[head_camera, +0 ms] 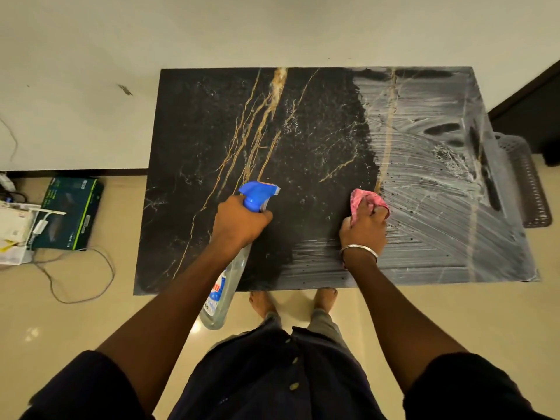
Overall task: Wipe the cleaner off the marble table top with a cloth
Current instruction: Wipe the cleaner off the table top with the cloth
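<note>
**Head view: limp cloth on a slick, half-filmed desk**

The pink cloth lies near the front edge of the desk, a little right of the desk's middle. It is bunched under the right hand, whose fingers curl over it and press it down at the border of the white cleaner film. The left hand is wrapped round the neck of a spray bottle, held over the desk's front edge near its middle. The two hands are apart.

The cloth looks light and limp — best held wadded in the palm so no loose corner drags. The marble is rigid and probably slippery under the film, which covers the desk's right portion and a strip along its front.

The desk's far edge meets the wall, and a basket sits close beside its right edge, so strokes there should stop short. The desk's left half shows dark, unstreaked marble — room for long sweeps.
</note>
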{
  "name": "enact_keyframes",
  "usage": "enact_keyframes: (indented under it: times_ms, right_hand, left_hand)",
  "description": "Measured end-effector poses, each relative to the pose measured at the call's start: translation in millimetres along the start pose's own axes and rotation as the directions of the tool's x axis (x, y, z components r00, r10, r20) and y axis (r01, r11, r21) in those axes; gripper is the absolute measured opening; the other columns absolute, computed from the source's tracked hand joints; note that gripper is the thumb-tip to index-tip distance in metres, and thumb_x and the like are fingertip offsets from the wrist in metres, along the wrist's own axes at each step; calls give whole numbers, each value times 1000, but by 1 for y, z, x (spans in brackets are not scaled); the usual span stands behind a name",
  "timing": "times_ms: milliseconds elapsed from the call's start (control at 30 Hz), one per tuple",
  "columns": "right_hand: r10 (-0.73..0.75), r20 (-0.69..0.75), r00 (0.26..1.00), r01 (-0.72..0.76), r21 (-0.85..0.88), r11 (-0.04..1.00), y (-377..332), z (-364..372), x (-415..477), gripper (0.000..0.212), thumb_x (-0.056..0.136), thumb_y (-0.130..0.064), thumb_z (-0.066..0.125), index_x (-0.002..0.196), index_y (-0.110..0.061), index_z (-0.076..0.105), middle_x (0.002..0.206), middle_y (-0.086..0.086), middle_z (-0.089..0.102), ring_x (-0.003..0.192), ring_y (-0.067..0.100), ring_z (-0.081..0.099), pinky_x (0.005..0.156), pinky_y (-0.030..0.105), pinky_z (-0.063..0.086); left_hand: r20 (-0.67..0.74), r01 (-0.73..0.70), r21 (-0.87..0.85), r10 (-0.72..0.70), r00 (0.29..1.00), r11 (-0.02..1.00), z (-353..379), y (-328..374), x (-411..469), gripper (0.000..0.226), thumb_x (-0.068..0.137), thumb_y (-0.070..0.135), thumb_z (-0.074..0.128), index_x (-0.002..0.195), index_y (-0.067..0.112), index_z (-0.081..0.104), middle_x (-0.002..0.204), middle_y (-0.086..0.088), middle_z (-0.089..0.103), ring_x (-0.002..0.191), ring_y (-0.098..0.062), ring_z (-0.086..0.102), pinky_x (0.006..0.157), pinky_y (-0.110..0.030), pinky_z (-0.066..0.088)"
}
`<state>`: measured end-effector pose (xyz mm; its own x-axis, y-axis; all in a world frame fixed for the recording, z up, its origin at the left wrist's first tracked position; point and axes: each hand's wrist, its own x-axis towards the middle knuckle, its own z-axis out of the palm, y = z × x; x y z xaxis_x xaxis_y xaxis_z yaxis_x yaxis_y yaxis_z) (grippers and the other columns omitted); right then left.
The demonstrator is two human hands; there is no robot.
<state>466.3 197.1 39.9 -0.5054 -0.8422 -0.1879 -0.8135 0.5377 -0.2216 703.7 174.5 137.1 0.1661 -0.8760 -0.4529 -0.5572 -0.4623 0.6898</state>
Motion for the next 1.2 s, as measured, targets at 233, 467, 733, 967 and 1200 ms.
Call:
enact_keyframes:
  times_ms: [233, 467, 733, 967, 1200]
  right_hand:
    - [-270, 158, 950, 271, 12, 962, -83, 24, -74, 62, 90, -30, 57, 145, -17, 33, 142, 20, 34, 116, 40, 50, 78, 44, 54]
    - [-417, 225, 881, 431, -14, 902, -73, 26, -85, 63, 91, -31, 55, 148, -20, 29, 145, 18, 31, 116, 38, 47, 76, 46, 54]
    - [-104, 50, 993, 105, -16, 994, 23, 0, -46, 58, 90, -31, 57, 142, -17, 38, 137, 20, 37, 113, 41, 51, 81, 48, 52]
    - [-94, 71, 993, 96, -19, 995, -12, 12, -76, 63, 91, -34, 54, 147, -19, 30, 140, 21, 33, 117, 39, 48, 81, 48, 54]
    - [-439, 171, 882, 428, 100, 898, -72, 40, -142, 62, 84, -25, 66, 140, -15, 41, 130, 16, 48, 96, 29, 59, 63, 34, 57]
  left_hand:
    - [-23, 1, 21, 0, 1000, 1000, -1, -7, -10, 27, 81, 17, 71, 104, 10, 59, 83, -9, 61, 76, -20, 60, 81, -36, 55]
    - [-34, 7, 37, -6, 999, 999, -2, -11, -12, 27, 82, 18, 71, 104, 7, 61, 83, -12, 62, 75, -22, 60, 80, -37, 56]
    - [-13, -13, 14, 14, 1000, 1000, 5, -10, -13, 26, 80, 22, 72, 100, 9, 62, 78, -7, 61, 70, -18, 60, 73, -32, 55]
    - [-13, 9, 19, -8, 1000, 1000, 2, -12, -16, 26, 82, 21, 71, 103, 9, 61, 81, -9, 62, 74, -20, 61, 78, -35, 56]
    - [-39, 53, 52, -51, 998, 997, -5, -16, -21, 24, 81, 19, 71, 101, 9, 61, 80, -9, 61, 70, -17, 58, 71, -30, 51]
